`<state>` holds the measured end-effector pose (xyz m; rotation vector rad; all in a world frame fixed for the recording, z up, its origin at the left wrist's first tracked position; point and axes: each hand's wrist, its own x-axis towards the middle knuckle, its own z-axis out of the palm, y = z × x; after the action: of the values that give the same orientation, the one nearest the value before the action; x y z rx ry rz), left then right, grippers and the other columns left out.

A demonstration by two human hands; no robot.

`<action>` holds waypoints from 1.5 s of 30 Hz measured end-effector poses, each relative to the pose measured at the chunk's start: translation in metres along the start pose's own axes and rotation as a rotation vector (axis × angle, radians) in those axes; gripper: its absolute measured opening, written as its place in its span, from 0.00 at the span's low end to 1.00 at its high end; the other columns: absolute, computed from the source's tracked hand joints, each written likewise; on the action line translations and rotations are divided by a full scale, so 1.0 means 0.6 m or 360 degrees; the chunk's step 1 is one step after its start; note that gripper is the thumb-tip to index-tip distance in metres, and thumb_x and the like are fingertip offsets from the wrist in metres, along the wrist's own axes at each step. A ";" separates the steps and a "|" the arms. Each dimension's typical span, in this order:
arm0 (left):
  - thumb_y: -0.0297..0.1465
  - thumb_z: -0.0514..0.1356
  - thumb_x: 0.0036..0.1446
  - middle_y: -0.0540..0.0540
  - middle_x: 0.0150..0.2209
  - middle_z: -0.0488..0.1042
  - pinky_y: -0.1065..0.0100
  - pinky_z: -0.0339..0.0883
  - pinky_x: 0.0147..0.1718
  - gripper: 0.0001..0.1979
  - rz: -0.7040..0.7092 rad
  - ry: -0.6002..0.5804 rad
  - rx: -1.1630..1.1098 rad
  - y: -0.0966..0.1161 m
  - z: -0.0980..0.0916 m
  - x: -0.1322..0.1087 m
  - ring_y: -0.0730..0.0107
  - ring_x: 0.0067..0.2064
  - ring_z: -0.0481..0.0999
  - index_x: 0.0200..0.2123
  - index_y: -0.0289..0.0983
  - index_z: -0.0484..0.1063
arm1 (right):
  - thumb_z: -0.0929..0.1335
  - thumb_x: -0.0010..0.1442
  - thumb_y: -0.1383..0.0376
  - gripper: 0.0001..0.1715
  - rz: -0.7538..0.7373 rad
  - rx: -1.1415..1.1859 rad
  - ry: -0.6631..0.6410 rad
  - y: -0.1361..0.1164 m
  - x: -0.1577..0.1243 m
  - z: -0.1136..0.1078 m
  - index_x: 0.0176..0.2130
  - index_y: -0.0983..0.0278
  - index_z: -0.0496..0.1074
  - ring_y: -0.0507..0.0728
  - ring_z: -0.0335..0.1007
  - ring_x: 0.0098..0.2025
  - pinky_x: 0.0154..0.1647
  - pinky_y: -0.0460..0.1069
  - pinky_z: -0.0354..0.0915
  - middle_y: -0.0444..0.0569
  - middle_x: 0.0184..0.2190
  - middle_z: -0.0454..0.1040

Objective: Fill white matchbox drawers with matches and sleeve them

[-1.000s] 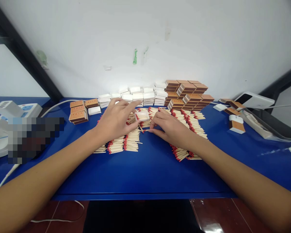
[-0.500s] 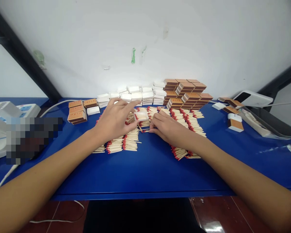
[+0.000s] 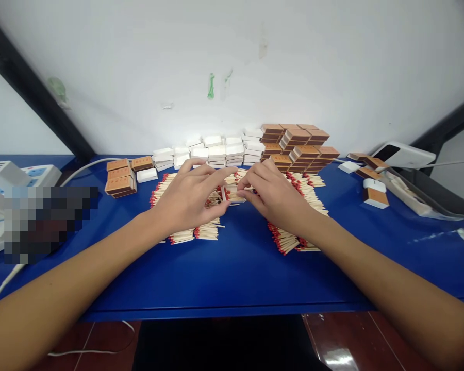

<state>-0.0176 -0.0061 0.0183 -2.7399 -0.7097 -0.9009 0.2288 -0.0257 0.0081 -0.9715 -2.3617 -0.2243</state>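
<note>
Background: one pale wall behind one blue table.
Left hand: thumb and index finger spread apart around one small white tray, mostly hidden; I cannot tell how firmly it is held.
Right hand: just beside that tray, thumb and fingertips drawn together; I cannot tell whether a match is pinched between them.
Matches: red-tipped, too many to count, in rows under and around both hands.
White trays: stacked near the wall, about ten on top; lower ones partly hidden.
Right stack of brown matchboxes: beside those trays, about nine tops visible.
Left group of brown matchboxes: three tops, with one loose white tray just beside.
Far right: four loose matchboxes and one white device.
</note>
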 end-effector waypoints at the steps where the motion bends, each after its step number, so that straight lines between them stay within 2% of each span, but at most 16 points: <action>1: 0.33 0.64 0.67 0.46 0.47 0.85 0.49 0.60 0.66 0.29 -0.0012 -0.0001 -0.0011 -0.001 0.000 0.000 0.57 0.52 0.81 0.69 0.43 0.64 | 0.64 0.76 0.68 0.07 -0.0015 0.0025 0.0032 0.000 0.000 0.000 0.41 0.61 0.69 0.64 0.61 0.44 0.46 0.58 0.61 0.55 0.41 0.74; 7: 0.35 0.67 0.65 0.47 0.47 0.85 0.51 0.63 0.62 0.29 -0.0206 0.0057 -0.0084 -0.020 0.000 -0.001 0.55 0.54 0.80 0.67 0.42 0.67 | 0.66 0.75 0.67 0.04 0.0014 0.0087 0.0196 0.002 -0.001 -0.004 0.44 0.60 0.70 0.63 0.64 0.43 0.44 0.58 0.61 0.52 0.39 0.74; 13: 0.35 0.67 0.65 0.49 0.47 0.85 0.51 0.63 0.62 0.30 -0.0152 0.0037 -0.0153 -0.012 0.000 0.001 0.57 0.53 0.82 0.68 0.45 0.67 | 0.66 0.74 0.69 0.05 -0.0002 0.0107 0.0150 0.005 -0.002 0.001 0.41 0.61 0.70 0.63 0.64 0.43 0.44 0.58 0.61 0.53 0.39 0.74; 19: 0.36 0.66 0.67 0.47 0.48 0.85 0.50 0.62 0.64 0.28 -0.0075 0.0029 -0.0137 -0.005 0.002 0.000 0.56 0.53 0.82 0.67 0.41 0.67 | 0.66 0.74 0.68 0.06 0.0037 0.0155 0.0111 0.003 -0.003 0.002 0.41 0.60 0.71 0.63 0.65 0.43 0.45 0.58 0.61 0.53 0.39 0.74; 25: 0.36 0.66 0.66 0.46 0.48 0.85 0.51 0.64 0.61 0.27 -0.0222 0.0067 -0.0025 -0.017 0.000 0.000 0.54 0.53 0.80 0.66 0.42 0.68 | 0.66 0.74 0.67 0.05 0.0048 0.0195 0.0208 -0.003 -0.002 -0.003 0.43 0.59 0.72 0.63 0.66 0.43 0.44 0.57 0.61 0.51 0.38 0.73; 31: 0.34 0.65 0.65 0.46 0.47 0.85 0.49 0.63 0.60 0.25 -0.0370 0.0121 0.0082 -0.026 -0.002 0.001 0.53 0.50 0.80 0.64 0.42 0.68 | 0.63 0.75 0.69 0.15 -0.0119 0.0302 -0.0177 -0.002 -0.004 0.010 0.48 0.59 0.78 0.63 0.65 0.47 0.48 0.58 0.64 0.54 0.43 0.75; 34: 0.34 0.65 0.65 0.46 0.46 0.85 0.49 0.63 0.60 0.24 -0.0375 0.0129 0.0091 -0.026 -0.004 0.002 0.53 0.49 0.80 0.63 0.42 0.69 | 0.61 0.76 0.70 0.19 -0.0164 0.0286 -0.0283 -0.002 -0.005 0.018 0.52 0.59 0.79 0.63 0.65 0.47 0.48 0.58 0.65 0.55 0.43 0.75; 39: 0.35 0.64 0.66 0.45 0.46 0.85 0.50 0.63 0.60 0.24 -0.0364 0.0133 0.0121 -0.026 -0.005 0.002 0.54 0.48 0.79 0.63 0.41 0.69 | 0.60 0.76 0.71 0.20 -0.0175 0.0277 -0.0317 0.001 -0.004 0.022 0.51 0.62 0.80 0.63 0.65 0.46 0.50 0.60 0.66 0.56 0.42 0.78; 45: 0.35 0.64 0.66 0.45 0.47 0.85 0.51 0.62 0.60 0.23 -0.0338 0.0143 0.0122 -0.025 -0.005 0.002 0.54 0.50 0.80 0.63 0.40 0.69 | 0.61 0.74 0.73 0.18 -0.0163 0.0444 -0.0260 -0.002 -0.006 0.021 0.44 0.62 0.79 0.62 0.68 0.45 0.49 0.59 0.67 0.53 0.39 0.80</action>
<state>-0.0257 0.0064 0.0217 -2.5743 -1.0097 -1.0093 0.2244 -0.0243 -0.0046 -0.7615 -2.5082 0.1494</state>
